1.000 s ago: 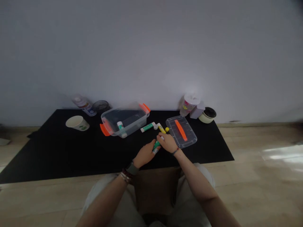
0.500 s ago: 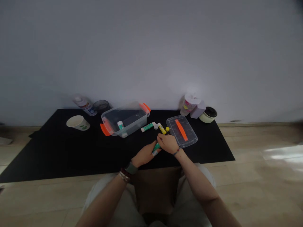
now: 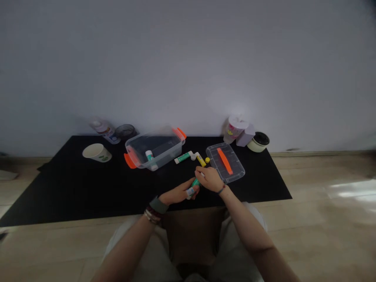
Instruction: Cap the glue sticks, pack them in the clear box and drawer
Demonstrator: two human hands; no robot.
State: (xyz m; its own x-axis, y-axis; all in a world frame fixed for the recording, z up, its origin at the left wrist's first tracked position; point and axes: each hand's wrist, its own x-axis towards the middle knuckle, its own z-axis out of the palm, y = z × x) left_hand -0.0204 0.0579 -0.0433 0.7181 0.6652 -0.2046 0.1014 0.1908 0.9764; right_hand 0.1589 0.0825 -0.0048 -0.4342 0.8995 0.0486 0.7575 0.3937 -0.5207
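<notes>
My left hand (image 3: 179,192) is wrapped round a green and white glue stick (image 3: 196,182), which tilts up to the right above the black tabletop. At its upper end my right hand (image 3: 210,179) is closed, with a bit of the white end showing by the fingers; the rest of that end is hidden. Just beyond the hands lie another green glue stick (image 3: 184,157), an uncapped yellow glue stick (image 3: 201,159), a white cap (image 3: 193,157) and a yellow cap (image 3: 207,160). One more glue stick (image 3: 149,156) is inside the clear box (image 3: 167,157) with orange latches.
Right of the hands lies the clear lid (image 3: 238,166) with its orange handle. A paper cup (image 3: 97,152), a spray can (image 3: 105,131) and a dark bowl (image 3: 125,132) are at the left. A lidded cup (image 3: 233,131), a lilac box (image 3: 245,136) and a cream pot (image 3: 257,143) stand back right.
My left hand has shifted slightly left and down with the glue stick, so more of the tube shows between my hands. My right hand has barely moved.
</notes>
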